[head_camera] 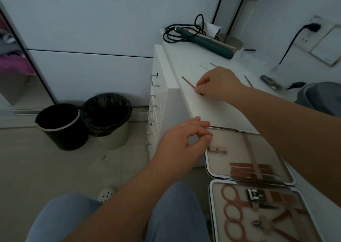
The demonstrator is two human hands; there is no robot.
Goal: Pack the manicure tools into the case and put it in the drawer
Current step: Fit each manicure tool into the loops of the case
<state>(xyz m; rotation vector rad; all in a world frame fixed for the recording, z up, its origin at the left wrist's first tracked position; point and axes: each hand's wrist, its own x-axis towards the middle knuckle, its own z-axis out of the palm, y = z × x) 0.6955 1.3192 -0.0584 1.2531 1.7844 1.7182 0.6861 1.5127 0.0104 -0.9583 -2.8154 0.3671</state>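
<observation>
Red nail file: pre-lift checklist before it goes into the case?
1. Right hand pinches thin red nail file at its near end: ok.
2. File lies flat on white desktop, far end free: ok.
3. Metal-rimmed manicure case lies open: ok.
4. Free strap slot for the file: cannot tell, blurred.
5. Left hand holds nothing, beside the case corner: ok.
6. Thin metal tools remain loose on desktop: not ok.

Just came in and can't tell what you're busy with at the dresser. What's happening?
A person is packing a manicure set. The right hand pinches a thin reddish nail file lying on the white dresser top. The left hand hovers loosely curled by the open case, holding nothing. Scissors and clippers already sit in the case; a few slim tools remain on the top.
</observation>
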